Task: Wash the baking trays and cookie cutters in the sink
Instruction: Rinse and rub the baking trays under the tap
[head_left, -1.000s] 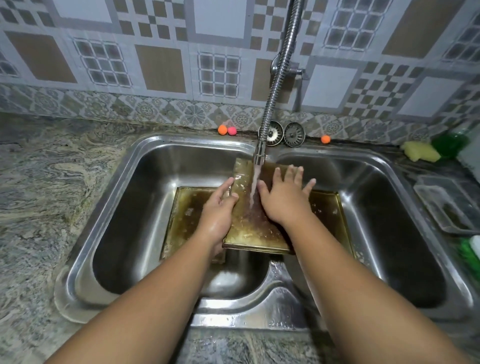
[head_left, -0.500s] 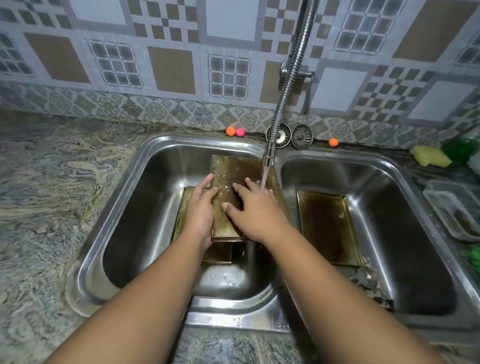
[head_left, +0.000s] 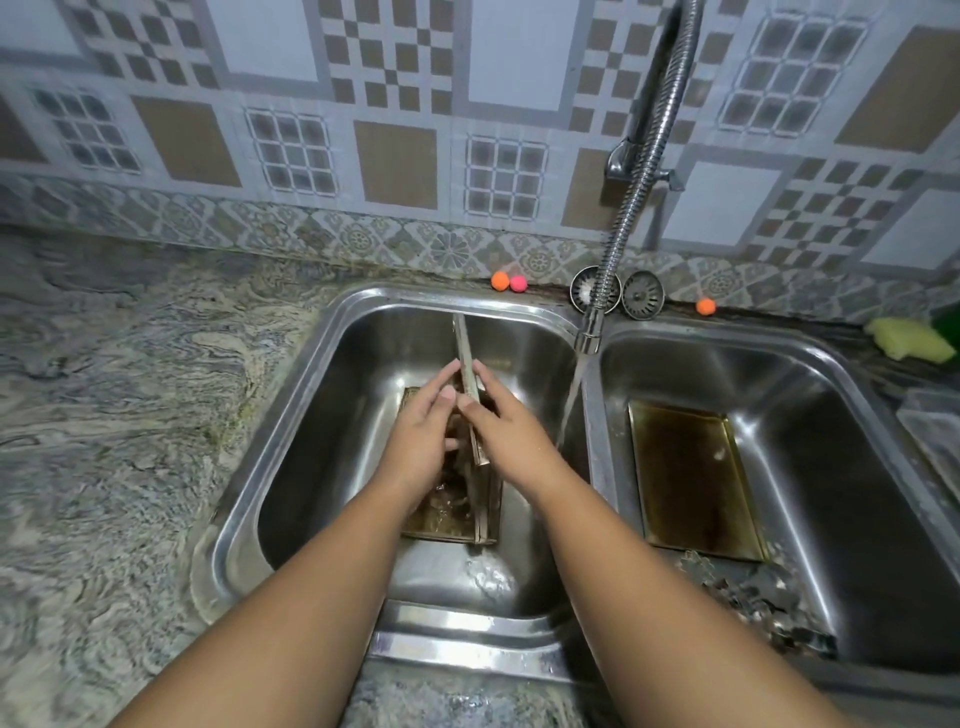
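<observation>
On our left lies the marbled counter (head_left: 104, 415), and next to it begins the double sink (head_left: 467, 623). Down in the left basin (head_left: 322, 467) a brown, dirty tray (head_left: 444, 519) lies flat on the bottom, with some water on it. Above it we hold a second tray (head_left: 462, 343) standing on its edge, so that we see only its thin rim, which points toward the back wall. Our left hand (head_left: 421, 436) grips this second tray from the left, with the thumb over the upper rim and the fingers against the left face. Our right hand (head_left: 506, 431) grips it from the right, with the thumb on the rim and the first finger stretched along the right face. The two thumbs are very near each other.

Just right of our right hand the water stream (head_left: 571, 400) falls from the tap (head_left: 589, 332) into the left basin, close to the dividing wall and apart from the second tray. On the ledge behind we see an orange ball (head_left: 500, 280) touching a pink ball (head_left: 518, 283), then two strainers (head_left: 643, 294). In the right basin (head_left: 857, 467) a third tray (head_left: 691, 478) lies flat, and the cookie cutters (head_left: 753, 597) lie in a heap just beside its near corner. At the far right a yellow sponge (head_left: 909, 338) rests on the counter.
</observation>
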